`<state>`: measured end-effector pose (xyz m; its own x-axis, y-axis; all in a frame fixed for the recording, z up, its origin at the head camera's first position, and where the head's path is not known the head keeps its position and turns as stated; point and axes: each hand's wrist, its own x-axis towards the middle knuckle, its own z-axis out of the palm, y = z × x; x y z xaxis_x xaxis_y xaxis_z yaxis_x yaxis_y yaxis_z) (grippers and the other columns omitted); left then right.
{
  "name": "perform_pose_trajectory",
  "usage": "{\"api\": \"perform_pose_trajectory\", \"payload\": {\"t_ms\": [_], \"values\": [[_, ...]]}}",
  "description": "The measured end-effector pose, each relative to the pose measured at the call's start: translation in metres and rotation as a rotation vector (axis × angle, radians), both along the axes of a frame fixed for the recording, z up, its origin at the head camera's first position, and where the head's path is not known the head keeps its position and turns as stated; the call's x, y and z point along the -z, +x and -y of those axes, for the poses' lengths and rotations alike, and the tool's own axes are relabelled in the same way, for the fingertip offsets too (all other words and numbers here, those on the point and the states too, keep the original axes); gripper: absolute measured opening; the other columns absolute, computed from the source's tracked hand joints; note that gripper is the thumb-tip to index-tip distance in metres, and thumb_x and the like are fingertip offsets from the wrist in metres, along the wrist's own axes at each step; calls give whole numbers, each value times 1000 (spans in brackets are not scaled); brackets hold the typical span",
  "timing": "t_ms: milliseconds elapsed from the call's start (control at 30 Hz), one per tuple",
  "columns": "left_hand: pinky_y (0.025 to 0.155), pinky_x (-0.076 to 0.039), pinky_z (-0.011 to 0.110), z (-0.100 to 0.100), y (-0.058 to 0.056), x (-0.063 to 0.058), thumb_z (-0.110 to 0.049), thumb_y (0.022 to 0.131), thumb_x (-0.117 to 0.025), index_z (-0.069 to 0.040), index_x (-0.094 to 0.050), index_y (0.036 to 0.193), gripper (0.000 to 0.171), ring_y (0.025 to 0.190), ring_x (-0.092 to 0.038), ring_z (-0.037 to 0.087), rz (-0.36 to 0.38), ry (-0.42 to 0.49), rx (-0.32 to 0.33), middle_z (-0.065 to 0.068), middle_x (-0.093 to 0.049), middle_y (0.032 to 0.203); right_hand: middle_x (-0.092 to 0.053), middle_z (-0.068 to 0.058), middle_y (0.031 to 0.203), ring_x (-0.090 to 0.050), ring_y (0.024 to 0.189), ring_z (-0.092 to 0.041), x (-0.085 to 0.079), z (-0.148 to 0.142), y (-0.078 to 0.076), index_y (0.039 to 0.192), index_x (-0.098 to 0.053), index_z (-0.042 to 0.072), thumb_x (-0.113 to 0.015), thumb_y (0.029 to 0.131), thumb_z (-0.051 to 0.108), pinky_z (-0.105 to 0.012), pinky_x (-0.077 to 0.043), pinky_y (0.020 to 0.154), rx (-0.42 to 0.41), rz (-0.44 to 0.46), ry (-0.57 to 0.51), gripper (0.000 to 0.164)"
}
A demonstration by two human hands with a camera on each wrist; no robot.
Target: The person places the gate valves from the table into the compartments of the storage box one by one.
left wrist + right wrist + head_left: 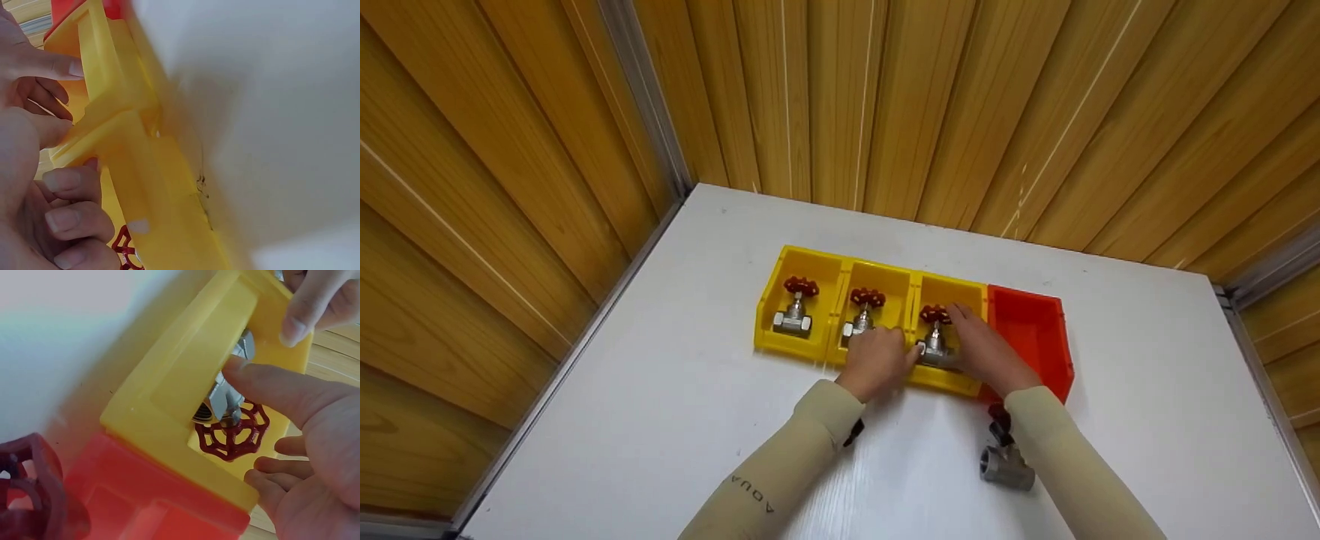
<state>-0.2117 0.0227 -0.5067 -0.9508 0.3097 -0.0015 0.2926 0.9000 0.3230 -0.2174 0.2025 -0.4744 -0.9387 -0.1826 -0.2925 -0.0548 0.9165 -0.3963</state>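
Three yellow bins stand in a row, each with a metal valve topped by a red handwheel. My right hand reaches into the third yellow bin. Its thumb touches that valve's body and its fingers lie nearly straight past the handwheel. My left hand grips the same bin's front edge, thumb on the wall and fingers curled. A loose valve lies on the table beside my right forearm.
An orange-red bin with nothing visible in it adjoins the yellow row on the right. Two other valves stand in the left and middle bins. The white table is enclosed by wood-panelled walls at the back and both sides.
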Motion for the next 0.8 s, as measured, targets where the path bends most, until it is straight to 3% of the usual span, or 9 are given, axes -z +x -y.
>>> {"api": "perform_pose_trajectory", "payload": {"t_ms": [333, 800], "values": [[38, -23, 26, 0, 4, -3, -57, 93, -52, -19, -37, 52, 58, 41, -32, 10, -72, -1, -10, -6, -27, 46, -25, -11, 159, -27, 145, -37, -7, -8, 8, 153, -24, 15, -81, 78, 23, -53, -39, 105, 43, -11, -82, 94], [39, -18, 25, -8, 13, -8, -54, 94, -52, -17, -38, 52, 57, 41, -25, 10, -210, 60, 11, -5, -25, 46, -24, -11, 159, -30, 143, -37, -8, -33, 32, 153, -23, 18, -81, 78, 27, -53, -41, 103, 71, -66, -89, 95]]}}
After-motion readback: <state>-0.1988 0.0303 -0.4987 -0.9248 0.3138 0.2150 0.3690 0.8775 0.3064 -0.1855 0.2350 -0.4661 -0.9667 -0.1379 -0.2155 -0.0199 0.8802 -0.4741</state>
